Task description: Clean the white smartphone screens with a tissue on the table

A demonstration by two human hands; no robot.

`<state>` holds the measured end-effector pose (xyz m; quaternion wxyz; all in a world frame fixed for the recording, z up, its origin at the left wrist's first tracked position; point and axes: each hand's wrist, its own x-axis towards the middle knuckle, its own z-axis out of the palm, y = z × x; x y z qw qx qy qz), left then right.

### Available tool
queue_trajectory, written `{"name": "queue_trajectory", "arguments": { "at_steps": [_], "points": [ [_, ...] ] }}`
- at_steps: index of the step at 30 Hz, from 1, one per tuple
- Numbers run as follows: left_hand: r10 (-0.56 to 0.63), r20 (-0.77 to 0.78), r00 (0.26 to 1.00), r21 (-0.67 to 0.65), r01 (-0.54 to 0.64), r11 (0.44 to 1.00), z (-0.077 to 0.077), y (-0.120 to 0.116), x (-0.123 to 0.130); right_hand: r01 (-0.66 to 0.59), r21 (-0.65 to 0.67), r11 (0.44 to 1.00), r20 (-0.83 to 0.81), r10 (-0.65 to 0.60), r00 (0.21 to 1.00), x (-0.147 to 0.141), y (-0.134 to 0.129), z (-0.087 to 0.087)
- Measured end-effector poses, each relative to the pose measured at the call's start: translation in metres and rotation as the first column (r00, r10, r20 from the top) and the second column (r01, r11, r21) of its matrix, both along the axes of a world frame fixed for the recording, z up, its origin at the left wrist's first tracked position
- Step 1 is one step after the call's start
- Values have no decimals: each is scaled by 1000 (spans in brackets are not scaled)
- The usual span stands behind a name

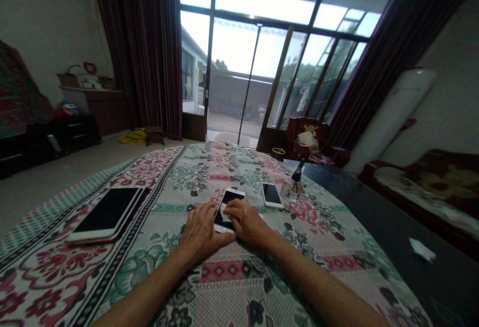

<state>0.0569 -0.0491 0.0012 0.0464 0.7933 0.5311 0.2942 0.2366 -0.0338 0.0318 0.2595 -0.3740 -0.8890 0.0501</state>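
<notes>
A white smartphone [229,198] with a dark screen lies face up on the patterned tablecloth in front of me. My left hand [200,227] steadies it, fingers along its left edge and thumb across its bottom end. Over the screen, my right hand [243,219] is closed, its bent fingertips pressing down on the glass. A small pale patch [224,213] shows under those fingertips; whether it is a cloth, a wipe or something on the screen, I cannot tell. To the right lies a second white smartphone [272,195], touched by neither hand.
At the left lies a large white tablet [107,212] on top of another flat device. A clear glass dish [292,189] with a black-handled brush [298,171] stands at the right. Crumpled white paper [422,250] rests on the dark tabletop [389,217]. Glass doors are beyond.
</notes>
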Motion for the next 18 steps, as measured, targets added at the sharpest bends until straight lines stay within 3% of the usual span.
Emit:
{"name": "queue_trajectory", "arguments": {
  "at_steps": [6, 10, 13, 18],
  "points": [
    [-4, 8, 1000, 43, 4, 999, 0, 0, 1, 136, 22, 990, 55, -137, 989, 2, 55, -1],
    [9, 2, 1000, 49, -9, 999, 3, -2, 2, 212, 23, 977, 66, -213, 975, -1, 74, -3],
    [11, 1, 1000, 55, -11, 998, 4, -2, 3, 210, 40, 977, 63, -212, 975, -4, 68, -3],
    [15, 4, 1000, 56, -16, 998, 3, -2, 4, 43, 37, 998, 42, -45, 998, -6, 30, -2]
  ]
}}
